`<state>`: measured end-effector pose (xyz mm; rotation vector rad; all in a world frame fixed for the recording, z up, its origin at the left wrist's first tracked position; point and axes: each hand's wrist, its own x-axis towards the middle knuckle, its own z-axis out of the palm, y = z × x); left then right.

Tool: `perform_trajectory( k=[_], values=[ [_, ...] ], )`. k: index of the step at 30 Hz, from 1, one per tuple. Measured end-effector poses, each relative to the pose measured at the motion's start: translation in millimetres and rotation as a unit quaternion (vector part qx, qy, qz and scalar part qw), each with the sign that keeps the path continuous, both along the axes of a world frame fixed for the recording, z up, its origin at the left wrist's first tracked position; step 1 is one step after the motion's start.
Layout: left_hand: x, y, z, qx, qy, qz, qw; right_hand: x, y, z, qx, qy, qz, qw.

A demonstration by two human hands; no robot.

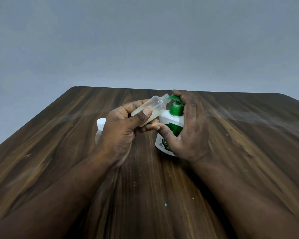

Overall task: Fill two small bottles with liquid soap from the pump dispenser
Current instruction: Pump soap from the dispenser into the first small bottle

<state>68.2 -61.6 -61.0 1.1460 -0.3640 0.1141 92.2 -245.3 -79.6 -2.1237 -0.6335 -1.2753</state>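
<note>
My left hand (pixel 123 128) grips a small clear bottle (pixel 155 105), tilted, its open threaded neck up against the green pump spout. Pale liquid fills its lower part. The white soap dispenser (pixel 169 121) with a green pump head (pixel 175 105) stands on the table. My right hand (pixel 190 128) wraps around the dispenser, with fingers lying over the pump head and the thumb on its front label. A second small clear bottle (pixel 100 130) with a white cap stands behind my left hand, partly hidden.
The dark wooden table (pixel 162 187) carries small crumbs and specks near the front. Its far edge runs just beyond the dispenser, with a plain grey wall behind.
</note>
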Motion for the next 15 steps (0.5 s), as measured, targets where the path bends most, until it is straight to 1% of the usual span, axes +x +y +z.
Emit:
perform_trajectory(
  k=[9, 15],
  values=[
    [-0.7, 0.7, 1.8, 0.0, -0.002, -0.004, 1.0, -0.6, -3.0, 8.9, -0.009, 0.013, 0.012, 1.0],
    [-0.4, -0.1, 1.2, -0.006, -0.001, -0.001, 1.0, -0.1, 1.1, 4.5, 0.009, 0.003, 0.011, 1.0]
  ],
)
